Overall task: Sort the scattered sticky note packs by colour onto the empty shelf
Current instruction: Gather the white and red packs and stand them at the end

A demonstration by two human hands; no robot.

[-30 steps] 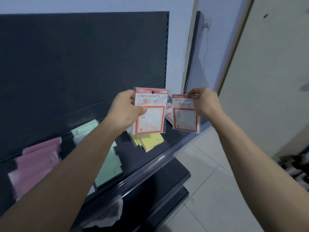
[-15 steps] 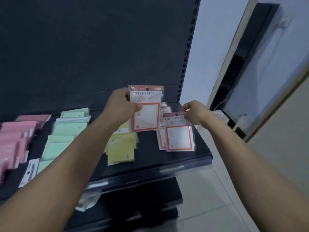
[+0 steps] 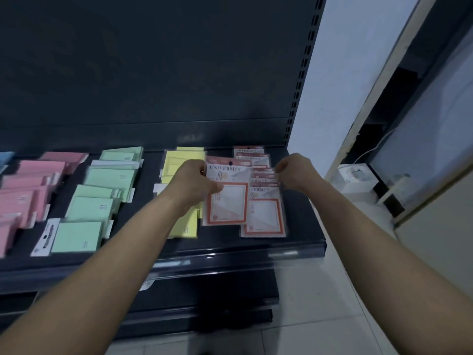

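My left hand (image 3: 194,183) grips an orange-bordered "UNIVERSITY" sticky note pack (image 3: 227,201) by its left edge, held just above the dark shelf (image 3: 299,216). To its right, another orange-bordered pack (image 3: 265,216) lies at the front of an overlapping row of the same packs (image 3: 252,156). My right hand (image 3: 294,172) is pinched at that front pack's top right corner. Further left on the shelf lie yellow packs (image 3: 179,162), green packs (image 3: 102,201) and pink packs (image 3: 25,196), each colour in its own group.
A blue pack (image 3: 5,157) shows at the far left edge. A white label card (image 3: 44,237) lies beside the green group. Lower shelves (image 3: 204,290) jut out below. A pale wall, a white box (image 3: 355,178) and tiled floor are to the right.
My view has swung down onto the shelf. My right hand has lowered its orange-bordered pack onto the front of the orange row. My left hand has brought its pack down beside it.
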